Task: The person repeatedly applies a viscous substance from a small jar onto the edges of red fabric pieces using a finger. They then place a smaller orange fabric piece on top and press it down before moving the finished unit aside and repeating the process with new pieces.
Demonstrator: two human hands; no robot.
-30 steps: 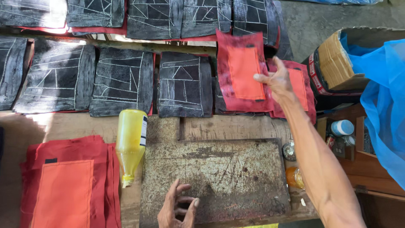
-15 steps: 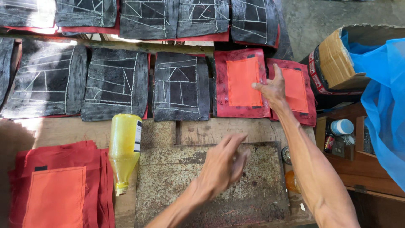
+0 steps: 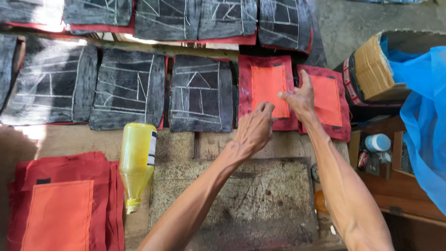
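Slab (image 3: 241,204), stained and scratched, lies bottom centre on wooden bench (image 3: 55,139); both forearms cross above it. Stack of red cloth pieces (image 3: 65,204) w/ orange patch on top sits bottom left. Yellow plastic bottle (image 3: 137,162) lies on its side just beside that stack, cap toward the lower edge.

Left hand (image 3: 254,128), centre frame: fingers curled and close together, tips touching lower edge of the red cloth piece (image 3: 265,90) w/ orange panel (whether it pinches the fabric, cannot tell). Right hand (image 3: 299,98), centre-right: fingers loosely spread, thumb out, resting on the right edge of the same piece, where it meets a second red piece (image 3: 327,102) overlapping it.

Left of these, a row of black-coated pieces (image 3: 125,88) w/ pale line patterns; another row runs along the top edge.

Right side: cardboard box (image 3: 371,69), blue plastic sheet (image 3: 423,121), small tins in a wooden tray (image 3: 376,148).
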